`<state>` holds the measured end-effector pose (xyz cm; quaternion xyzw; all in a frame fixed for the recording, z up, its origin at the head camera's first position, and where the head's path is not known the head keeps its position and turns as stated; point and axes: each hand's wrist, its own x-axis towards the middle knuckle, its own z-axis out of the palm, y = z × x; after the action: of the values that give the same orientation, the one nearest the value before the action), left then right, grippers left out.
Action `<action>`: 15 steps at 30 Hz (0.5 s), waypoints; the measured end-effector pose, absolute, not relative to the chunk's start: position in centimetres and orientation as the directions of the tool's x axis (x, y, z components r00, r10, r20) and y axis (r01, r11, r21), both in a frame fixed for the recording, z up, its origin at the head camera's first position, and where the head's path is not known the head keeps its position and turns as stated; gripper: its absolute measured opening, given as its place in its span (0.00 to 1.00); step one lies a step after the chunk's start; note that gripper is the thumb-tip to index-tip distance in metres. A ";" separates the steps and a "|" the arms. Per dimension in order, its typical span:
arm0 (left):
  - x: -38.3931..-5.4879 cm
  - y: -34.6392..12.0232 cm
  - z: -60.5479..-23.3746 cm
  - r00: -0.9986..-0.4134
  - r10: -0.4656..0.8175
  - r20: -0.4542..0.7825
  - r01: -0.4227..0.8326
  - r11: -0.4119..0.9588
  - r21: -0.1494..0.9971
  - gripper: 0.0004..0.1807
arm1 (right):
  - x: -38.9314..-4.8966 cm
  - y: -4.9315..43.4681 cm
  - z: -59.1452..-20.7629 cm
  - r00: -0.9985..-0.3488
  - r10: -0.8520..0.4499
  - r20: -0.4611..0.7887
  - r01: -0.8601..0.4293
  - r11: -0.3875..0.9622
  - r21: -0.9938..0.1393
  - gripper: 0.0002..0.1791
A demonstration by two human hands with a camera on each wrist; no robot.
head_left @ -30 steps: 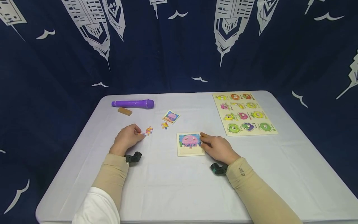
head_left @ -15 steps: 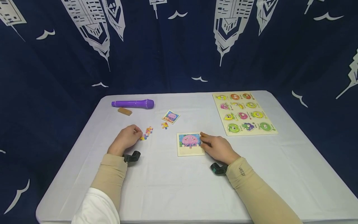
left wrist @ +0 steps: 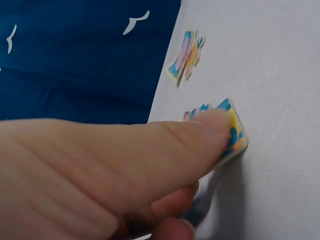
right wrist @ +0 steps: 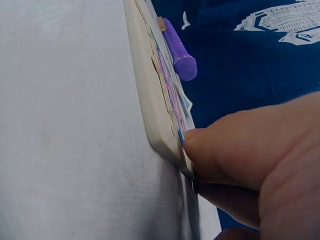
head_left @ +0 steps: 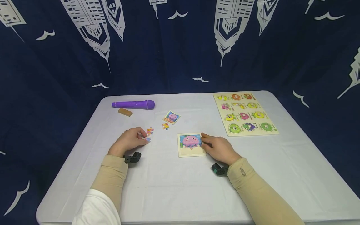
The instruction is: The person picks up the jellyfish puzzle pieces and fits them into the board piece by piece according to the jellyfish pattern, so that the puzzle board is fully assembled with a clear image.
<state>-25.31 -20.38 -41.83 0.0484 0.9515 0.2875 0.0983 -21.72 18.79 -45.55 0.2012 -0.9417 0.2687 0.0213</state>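
My left hand (head_left: 130, 140) is at the left of the table, thumb and fingers pinching a small yellow and blue jigsaw piece (left wrist: 237, 132). The thumb covers much of that piece in the left wrist view. Close by its fingertips lies a cluster of loose jigsaw pieces (head_left: 150, 131). My right hand (head_left: 220, 149) grips the right edge of a square jigsaw board (head_left: 192, 152), its thumb on top. The board lies flat, with a pink octopus picture (head_left: 191, 141) filling its upper part; the bare strip below is pale wood.
Behind the board lie a small octopus picture card (head_left: 172, 117) and another loose jigsaw piece (head_left: 165, 126). A purple toy microphone (head_left: 133, 104) and a brown wooden block (head_left: 125, 112) are at the back left. At the back right is a fruit puzzle board (head_left: 246, 114).
My left hand has drawn back slightly from the loose pieces, then reached toward them again, covering the yellow and blue piece. The right hand and board stay still.
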 end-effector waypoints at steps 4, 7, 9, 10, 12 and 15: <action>-25.4 -19.9 -41.8 -0.972 0.183 -0.145 0.063 0.801 0.595 0.08 | -21.6 18.8 -45.5 -0.917 -0.369 0.154 -0.394 0.772 -0.499 0.24; -25.4 -19.1 -41.8 -0.961 0.240 -0.139 0.082 0.724 0.685 0.07 | -21.6 18.8 -45.5 -0.916 -0.370 0.153 -0.395 0.771 -0.499 0.24; -25.4 -18.3 -42.0 -0.949 0.285 -0.138 0.090 0.663 0.744 0.07 | -21.6 18.8 -45.5 -0.917 -0.370 0.151 -0.394 0.771 -0.501 0.24; -25.4 -17.9 -42.1 -0.943 0.303 -0.136 0.093 0.636 0.766 0.07 | -21.6 18.8 -45.5 -0.917 -0.370 0.150 -0.393 0.771 -0.501 0.24; -25.3 -17.0 -42.3 -0.938 0.323 -0.128 0.094 0.592 0.801 0.07 | -21.6 18.8 -45.5 -0.917 -0.370 0.148 -0.392 0.771 -0.502 0.24; -25.0 -15.7 -42.6 -0.934 0.337 -0.116 0.099 0.558 0.824 0.07 | -21.7 18.8 -45.5 -0.917 -0.371 0.145 -0.392 0.773 -0.500 0.24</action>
<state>-24.98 -15.70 -42.58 0.1248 0.8727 0.4535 0.1313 -21.69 18.84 -45.50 0.2025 -0.9412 0.2697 0.0191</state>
